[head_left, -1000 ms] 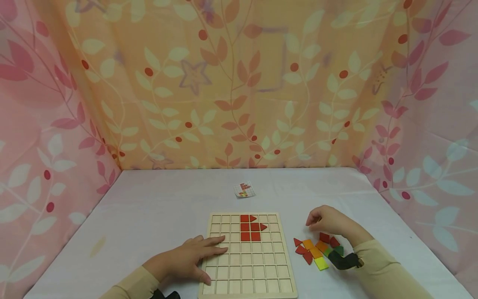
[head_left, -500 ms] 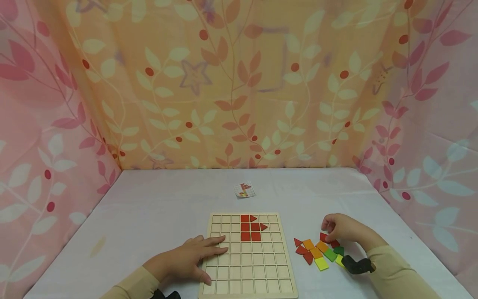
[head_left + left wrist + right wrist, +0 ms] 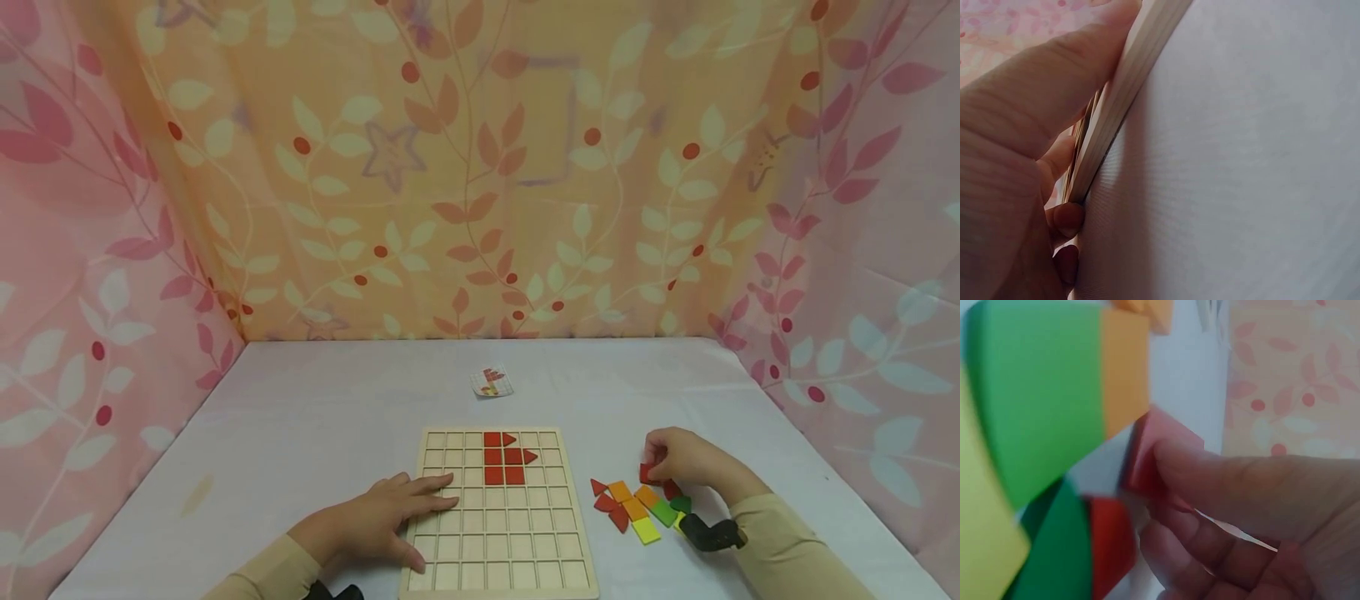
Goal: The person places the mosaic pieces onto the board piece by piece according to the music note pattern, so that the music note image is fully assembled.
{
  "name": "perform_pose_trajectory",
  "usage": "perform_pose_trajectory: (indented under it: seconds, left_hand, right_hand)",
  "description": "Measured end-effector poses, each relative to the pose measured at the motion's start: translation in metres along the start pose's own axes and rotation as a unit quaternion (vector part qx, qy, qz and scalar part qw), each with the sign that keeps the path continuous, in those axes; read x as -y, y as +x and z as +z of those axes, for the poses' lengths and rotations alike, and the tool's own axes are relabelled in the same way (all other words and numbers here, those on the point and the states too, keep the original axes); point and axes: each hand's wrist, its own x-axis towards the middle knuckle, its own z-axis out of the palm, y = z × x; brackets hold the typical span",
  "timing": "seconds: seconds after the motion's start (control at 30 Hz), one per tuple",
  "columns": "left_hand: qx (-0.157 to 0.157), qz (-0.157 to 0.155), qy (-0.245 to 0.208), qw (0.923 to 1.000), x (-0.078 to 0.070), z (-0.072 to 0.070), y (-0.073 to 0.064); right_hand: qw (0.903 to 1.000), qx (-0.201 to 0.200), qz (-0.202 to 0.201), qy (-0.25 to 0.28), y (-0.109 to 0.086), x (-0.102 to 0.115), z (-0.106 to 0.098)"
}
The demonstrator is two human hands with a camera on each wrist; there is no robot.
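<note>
My left hand (image 3: 375, 518) rests on the left side of a wooden grid board (image 3: 497, 547), its fingers spread over the cells and its thumb at the edge. In the left wrist view the thumb (image 3: 1054, 87) lies along the board's side (image 3: 1125, 94). Red squares (image 3: 492, 457) and two red triangles (image 3: 530, 457) fill a few upper cells. Right of the board, my right hand (image 3: 690, 460) pinches a red square tile (image 3: 1141, 453) between thumb and fingers. The tile is tilted, partly covered by the thumb, beside the loose pieces.
Several loose pieces lie near the right hand: orange squares (image 3: 634, 507), a green piece (image 3: 663, 512), a yellow square (image 3: 646, 530), red triangles (image 3: 618, 520) and a dark green piece (image 3: 681, 504). A small pattern card (image 3: 491, 382) lies behind the board on the white table (image 3: 315, 417).
My right hand has come down onto the loose pieces, moved right and taken hold of the red square, which has shifted slightly left. The left hand stays put.
</note>
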Motion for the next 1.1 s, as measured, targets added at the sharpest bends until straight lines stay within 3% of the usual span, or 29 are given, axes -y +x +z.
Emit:
perform_pose_trajectory:
  seconds: [0.2, 0.6, 1.1]
  left_hand:
    - [0.002, 0.002, -0.003, 1.0, -0.001, -0.001, -0.001]
    - [-0.003, 0.013, 0.013, 0.9998, -0.001, -0.001, 0.0]
    - [0.007, 0.002, 0.002, 1.0, -0.004, -0.003, 0.0]
  right_hand:
    - [0.9999, 0.0, 0.001, 0.017, 0.006, 0.013, 0.0]
    - [0.9967, -0.013, -0.07, 0.038, 0.021, 0.052, -0.001]
    - [0.984, -0.005, -0.163, 0.072, 0.028, 0.101, 0.034]
